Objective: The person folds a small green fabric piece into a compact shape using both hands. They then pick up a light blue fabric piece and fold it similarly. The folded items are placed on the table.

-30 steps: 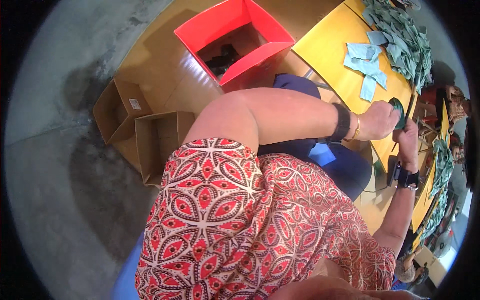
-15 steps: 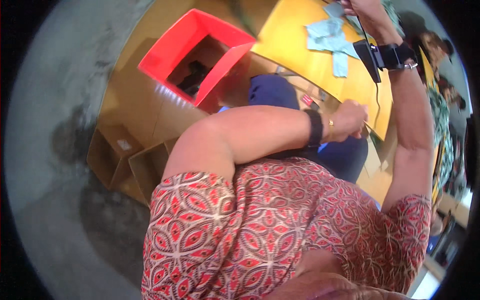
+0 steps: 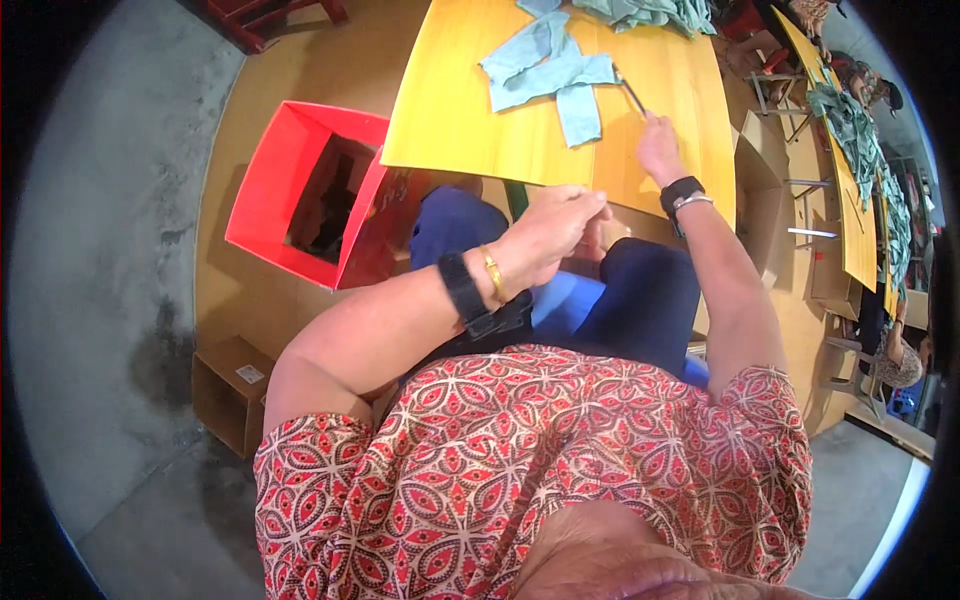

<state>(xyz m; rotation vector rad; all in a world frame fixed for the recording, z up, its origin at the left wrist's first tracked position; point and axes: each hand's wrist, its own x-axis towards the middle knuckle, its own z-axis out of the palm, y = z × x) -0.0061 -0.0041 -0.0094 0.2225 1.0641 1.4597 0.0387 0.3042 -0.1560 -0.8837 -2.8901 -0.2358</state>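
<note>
Grey concrete floor (image 3: 130,250) showed on the left, with an open-topped glossy red box (image 3: 270,190) beside the yellow smooth-faced worktop (image 3: 470,130) and a small brown cardboard box (image 3: 228,395) lower down. Another long yellow worktop (image 3: 855,235) on the far right carried more teal cloth. Progress looked partial, as a judgement: a few flat teal fabric strips (image 3: 545,80) lay spread and overlapping, apart from the crumpled teal fabric heap (image 3: 650,12) at the top edge, which appeared to be left to deal with; no neat finished stack was visible, and the number of pieces done could not be told. The right hand (image 3: 660,150) was over the worktop, its fingers closed narrowly round a thin dark rod-like tool (image 3: 631,93). Tool's long axis slanted away from the person and a little leftward, far tip at the strips' right end; touching or just short, cannot tell. Among the strips, the middle one ran roughly left to right, rising slightly rightward; the lower one pointed toward the person; the upper one slanted up to the right. The left hand (image 3: 550,232) was by the near edge, above the lap, fingers curled; whether they held anything, cannot tell.
</note>
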